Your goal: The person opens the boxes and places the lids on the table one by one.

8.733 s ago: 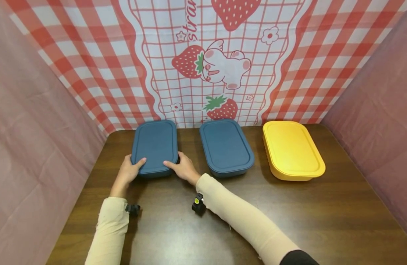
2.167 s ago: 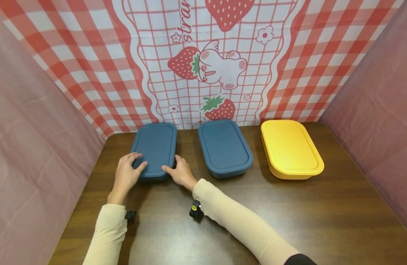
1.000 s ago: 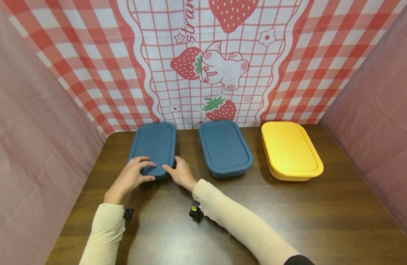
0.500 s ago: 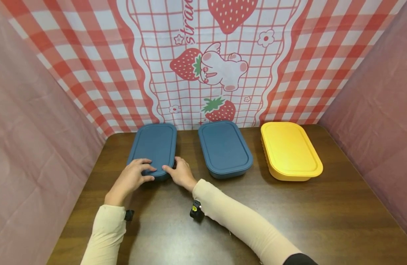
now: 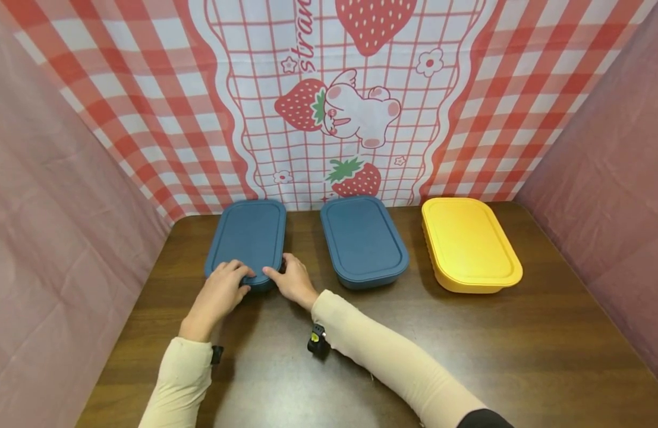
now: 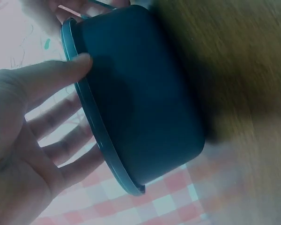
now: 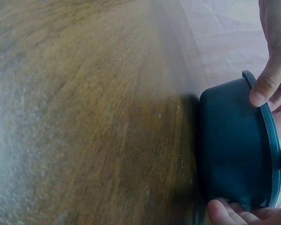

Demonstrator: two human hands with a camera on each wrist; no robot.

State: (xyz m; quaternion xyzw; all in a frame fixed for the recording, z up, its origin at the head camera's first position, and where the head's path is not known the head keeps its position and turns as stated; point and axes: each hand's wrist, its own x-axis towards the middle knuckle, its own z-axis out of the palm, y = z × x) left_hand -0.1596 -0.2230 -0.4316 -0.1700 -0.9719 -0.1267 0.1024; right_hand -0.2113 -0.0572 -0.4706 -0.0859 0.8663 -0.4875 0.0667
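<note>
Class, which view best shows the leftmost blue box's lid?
The head view, showing most of the lid from above; the left hand hides part of its near edge. Both wrist views show mainly its rim, side-on.

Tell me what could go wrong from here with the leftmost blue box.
1. The left hand pinches only the near edge of the lid, thumb at the rim and fingers on top, so a pull might tilt the lid.
2. The right hand grips just the near right corner, so the leftmost blue box could swivel under uneven force.
3. The box's far end is close to the checkered cloth; a forward push might bump it.
</note>
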